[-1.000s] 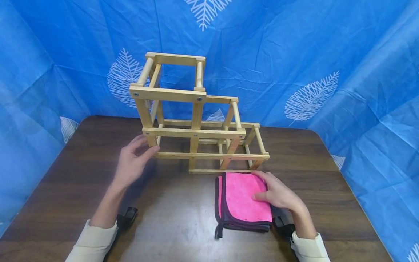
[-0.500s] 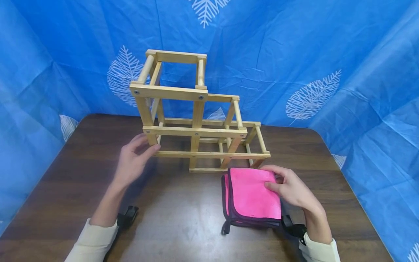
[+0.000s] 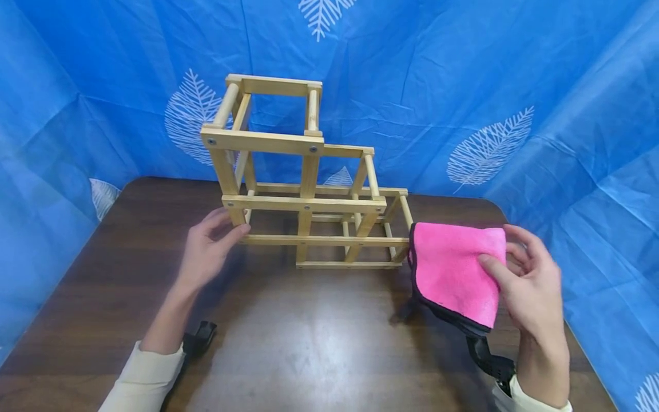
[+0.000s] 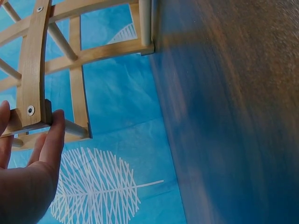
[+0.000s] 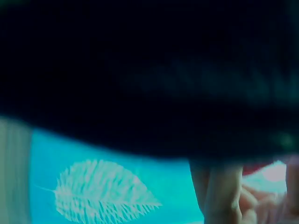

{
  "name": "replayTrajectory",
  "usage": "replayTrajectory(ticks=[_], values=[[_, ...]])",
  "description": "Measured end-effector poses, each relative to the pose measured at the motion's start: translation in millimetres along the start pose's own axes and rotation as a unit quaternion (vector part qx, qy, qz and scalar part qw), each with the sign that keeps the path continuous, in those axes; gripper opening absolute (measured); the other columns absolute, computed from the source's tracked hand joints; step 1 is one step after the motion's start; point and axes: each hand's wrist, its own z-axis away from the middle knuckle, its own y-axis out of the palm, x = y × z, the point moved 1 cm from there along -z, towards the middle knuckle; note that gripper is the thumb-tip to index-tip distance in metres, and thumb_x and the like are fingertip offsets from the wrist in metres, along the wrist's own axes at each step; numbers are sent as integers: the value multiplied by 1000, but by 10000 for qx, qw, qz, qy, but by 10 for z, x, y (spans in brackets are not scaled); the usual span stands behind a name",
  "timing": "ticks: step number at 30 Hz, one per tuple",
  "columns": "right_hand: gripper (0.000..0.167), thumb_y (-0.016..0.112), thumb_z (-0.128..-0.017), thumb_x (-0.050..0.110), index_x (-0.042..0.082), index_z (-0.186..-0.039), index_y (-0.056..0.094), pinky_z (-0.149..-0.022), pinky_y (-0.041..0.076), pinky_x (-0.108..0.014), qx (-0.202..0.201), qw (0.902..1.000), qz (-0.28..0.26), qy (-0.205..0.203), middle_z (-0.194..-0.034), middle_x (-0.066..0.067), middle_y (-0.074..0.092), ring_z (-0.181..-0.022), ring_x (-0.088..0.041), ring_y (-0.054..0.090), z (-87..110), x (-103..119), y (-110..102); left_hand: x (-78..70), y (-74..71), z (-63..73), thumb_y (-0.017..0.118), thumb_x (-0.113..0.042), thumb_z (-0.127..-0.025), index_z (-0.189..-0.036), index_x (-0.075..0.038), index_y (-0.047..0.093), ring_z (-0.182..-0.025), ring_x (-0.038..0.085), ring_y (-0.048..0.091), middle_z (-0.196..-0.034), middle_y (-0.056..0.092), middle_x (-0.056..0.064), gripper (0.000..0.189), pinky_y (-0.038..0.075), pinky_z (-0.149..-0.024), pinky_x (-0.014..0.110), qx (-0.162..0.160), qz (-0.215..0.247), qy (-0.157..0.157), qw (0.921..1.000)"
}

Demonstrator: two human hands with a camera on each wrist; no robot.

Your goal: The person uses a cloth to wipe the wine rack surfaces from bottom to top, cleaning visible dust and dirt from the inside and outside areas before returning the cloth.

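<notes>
My left hand [image 3: 208,246] pinches the lower left post of a pale stepped wooden rack [image 3: 304,204], thumb in front and fingers behind. The left wrist view shows those fingers [image 4: 55,140] at a corner of the rack, beside a bolt head. To the right of the rack, my right hand [image 3: 535,286] holds a folded pink cloth [image 3: 453,269] with black edging by its right side, thumb on the face towards me. The cloth hangs tilted above the table and overlaps the rack's right end in the head view. A dark shape covers most of the right wrist view.
The dark brown wooden table [image 3: 288,343] spreads under both arms. Behind and beside it hangs a blue curtain [image 3: 412,74] printed with white leaves. Black straps with cameras sit at both wrists, below the cream sleeves.
My right hand has lifted the pink cloth off the table and carried it right and up, beside the rack's end. My left hand has kept its grip on the rack.
</notes>
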Motion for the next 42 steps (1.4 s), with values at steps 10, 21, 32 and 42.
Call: replayTrajectory(ticks=[10, 21, 32, 42], values=[[39, 74, -78, -9, -3, -115, 68, -71, 52, -14, -1983, 9774, 210, -703, -89, 5, 72, -75, -6, 69, -43, 6, 180, 4, 14, -19, 71, -10, -92, -123, -1, 67, -112, 13, 57, -123, 63, 10, 33, 49, -85, 20, -127, 67, 45, 9999], [31, 74, -85, -1, -1, -116, 70, -71, 52, -15, -123, 9769, 1588, -1423, -117, -11, 66, -102, -19, 62, 12, -192, 666, 4, 19, -25, 71, -10, -92, -121, 0, 68, -113, 11, 55, -123, 63, 11, 31, 48, -86, 19, -180, 2, 56, 9998], [47, 68, -95, 17, 8, -140, 57, -86, 47, -66, 1394, 9579, 2283, -1041, -156, -20, 30, -128, -44, 42, 69, -322, 820, -27, 43, -20, 71, -14, -93, -124, 0, 67, -117, 21, 55, -125, 62, 11, 34, 48, -87, 21, -111, -50, -31, 9999], [39, 66, -96, 20, 9, -133, 64, -92, 42, -67, 960, 9642, 2262, -1001, -152, -19, 37, -129, -44, 43, 86, -342, 929, -18, 26, 5, 71, -11, -92, -121, 1, 68, -113, 10, 55, -122, 64, 10, 31, 49, -89, 24, -268, 9, 28, 9996]])
